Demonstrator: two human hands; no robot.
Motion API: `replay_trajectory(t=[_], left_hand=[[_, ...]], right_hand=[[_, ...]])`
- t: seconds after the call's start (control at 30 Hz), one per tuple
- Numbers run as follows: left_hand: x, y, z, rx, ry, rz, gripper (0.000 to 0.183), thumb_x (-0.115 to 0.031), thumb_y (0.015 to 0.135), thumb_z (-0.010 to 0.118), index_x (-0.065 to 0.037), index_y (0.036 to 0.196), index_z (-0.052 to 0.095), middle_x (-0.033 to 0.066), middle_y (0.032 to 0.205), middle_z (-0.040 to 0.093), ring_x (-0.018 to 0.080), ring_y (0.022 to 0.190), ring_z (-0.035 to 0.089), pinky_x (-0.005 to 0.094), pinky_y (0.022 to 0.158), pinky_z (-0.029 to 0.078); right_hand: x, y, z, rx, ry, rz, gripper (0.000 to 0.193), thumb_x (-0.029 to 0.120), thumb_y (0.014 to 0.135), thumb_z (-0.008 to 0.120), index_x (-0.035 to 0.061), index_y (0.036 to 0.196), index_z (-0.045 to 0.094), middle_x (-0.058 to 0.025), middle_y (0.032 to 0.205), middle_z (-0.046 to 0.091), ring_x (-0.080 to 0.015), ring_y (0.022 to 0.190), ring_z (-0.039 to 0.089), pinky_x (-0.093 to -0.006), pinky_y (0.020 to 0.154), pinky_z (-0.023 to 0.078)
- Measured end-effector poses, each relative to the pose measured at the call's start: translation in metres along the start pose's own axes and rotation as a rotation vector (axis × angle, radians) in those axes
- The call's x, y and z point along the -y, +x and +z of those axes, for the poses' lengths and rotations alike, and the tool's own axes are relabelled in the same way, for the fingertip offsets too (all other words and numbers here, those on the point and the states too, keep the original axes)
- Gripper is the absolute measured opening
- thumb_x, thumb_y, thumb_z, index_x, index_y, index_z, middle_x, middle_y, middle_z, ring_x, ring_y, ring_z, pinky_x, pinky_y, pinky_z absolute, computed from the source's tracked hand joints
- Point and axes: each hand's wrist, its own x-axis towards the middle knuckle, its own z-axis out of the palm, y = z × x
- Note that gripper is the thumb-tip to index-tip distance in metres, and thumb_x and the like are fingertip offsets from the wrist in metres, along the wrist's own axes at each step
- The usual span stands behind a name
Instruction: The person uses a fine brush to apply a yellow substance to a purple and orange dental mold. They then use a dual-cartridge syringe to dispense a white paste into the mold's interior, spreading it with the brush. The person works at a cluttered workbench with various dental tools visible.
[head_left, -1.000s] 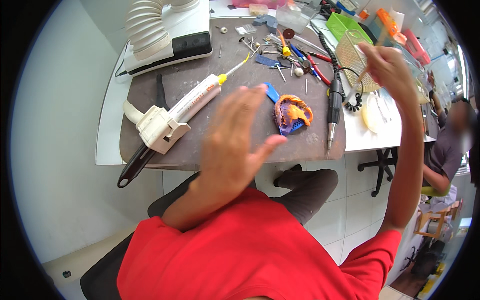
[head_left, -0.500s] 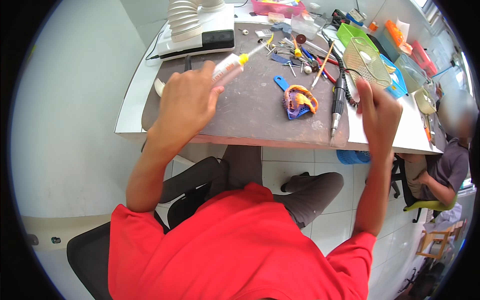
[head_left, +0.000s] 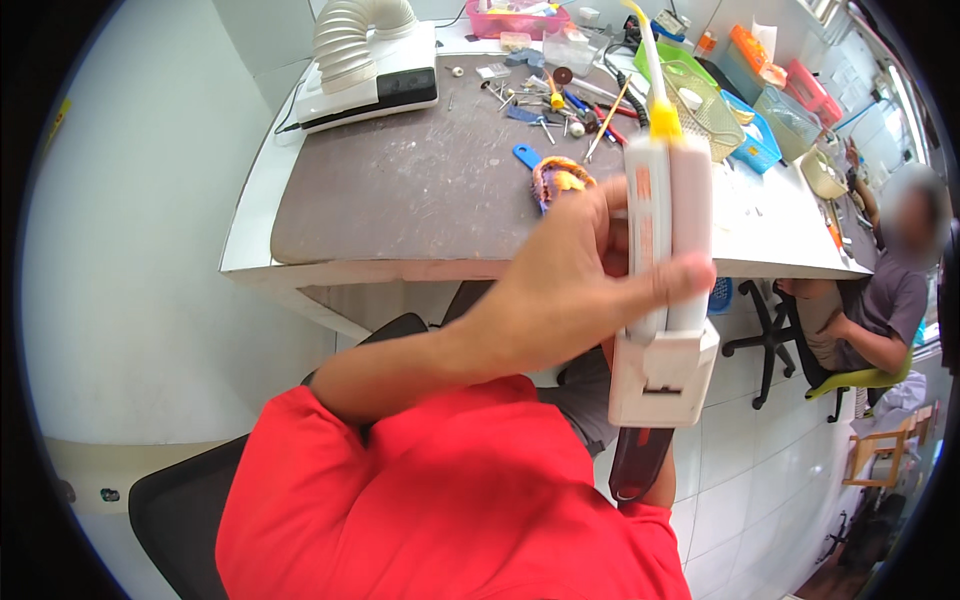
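Note:
Held up in front of me is a dispensing gun (head_left: 662,385) with a white twin-barrel cartridge (head_left: 690,220), tilted so its yellow mixing tip (head_left: 664,118) points away over the table. My left hand (head_left: 560,270) comes across from the left and is closed on the cartridge, thumb laid over the barrels. Below the gun's pale body shows a dark red lever (head_left: 640,462). My right forearm (head_left: 660,485) shows behind it, but the gun hides the right hand's fingers. Just beyond my left hand lies a blue impression tray (head_left: 526,156) filled with orange and purple material (head_left: 562,178), partly covered.
Several small burs and hand tools (head_left: 545,100) lie scattered on the dark mat (head_left: 400,190). A white machine with a ribbed hose (head_left: 345,45) stands back left. Baskets, among them a blue one (head_left: 760,150), line the right side. Another person (head_left: 890,310) sits far right.
My left hand has swung right with the cartridge, which now points away from me. My right hand has come from the table's right side to behind the gun. The view has shifted slightly.

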Motion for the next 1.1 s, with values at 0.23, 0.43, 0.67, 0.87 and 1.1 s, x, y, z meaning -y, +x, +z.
replay_trajectory(t=[0.23, 0.43, 0.67, 0.87, 1.1], left_hand=[[0.047, 0.028, -0.032, -0.295, -0.581, -0.045, 0.055, -0.043, 0.104, 0.055, 0.000, 0.138, 0.051, 0.0162, 0.127, 0.067, 0.0272, 0.116, 0.067, 0.0389, 0.096, 0.058], [0.073, 0.032, -0.036, -0.357, -0.647, -0.222, 0.040, -0.037, 0.104, 0.058, -0.004, 0.127, 0.059, 0.0148, 0.125, 0.067, 0.0272, 0.114, 0.069, 0.0371, 0.092, 0.060], [0.099, 0.034, -0.028, -0.230, -0.854, -0.168, 0.044, -0.038, 0.106, 0.052, -0.003, 0.133, 0.057, 0.0149, 0.130, 0.066, 0.0303, 0.119, 0.066, 0.0392, 0.096, 0.058], [0.097, 0.029, -0.018, -0.087, -0.604, -0.318, 0.043, -0.030, 0.108, 0.052, 0.002, 0.136, 0.054, 0.0180, 0.127, 0.068, 0.0266, 0.121, 0.065, 0.0373, 0.099, 0.056], [0.100, 0.027, -0.019, -0.120, -0.679, -0.307, 0.042, -0.024, 0.108, 0.050, 0.000, 0.141, 0.044, 0.0197, 0.136, 0.062, 0.0228, 0.131, 0.057, 0.0364, 0.111, 0.044]], right_hand=[[0.004, -0.042, -0.088, 0.260, -0.692, -0.063, 0.046, 0.010, 0.091, 0.070, -0.0006, 0.133, 0.053, -0.0136, 0.120, 0.066, -0.0204, 0.099, 0.070, -0.0323, 0.079, 0.060], [-0.002, -0.068, -0.121, 0.249, -0.740, 0.075, 0.049, 0.015, 0.083, 0.076, -0.0029, 0.125, 0.059, -0.0148, 0.116, 0.068, -0.0248, 0.106, 0.069, -0.0375, 0.088, 0.055], [-0.009, -0.057, -0.086, 0.205, 0.305, 0.207, 0.047, 0.015, 0.082, 0.077, 0.0007, 0.123, 0.060, -0.0145, 0.113, 0.064, -0.0401, 0.125, 0.058, -0.0562, 0.106, 0.044], [0.021, -0.048, -0.086, 0.085, -0.402, 0.247, 0.034, 0.023, 0.081, 0.078, 0.0040, 0.098, 0.057, -0.0127, 0.091, 0.060, -0.0338, 0.099, 0.065, -0.0580, 0.104, 0.048], [0.040, -0.034, -0.091, 0.017, -0.497, 0.375, 0.025, 0.009, 0.079, 0.074, 0.0065, 0.095, 0.055, -0.0079, 0.082, 0.055, -0.0244, 0.078, 0.058, -0.0476, 0.082, 0.052]])
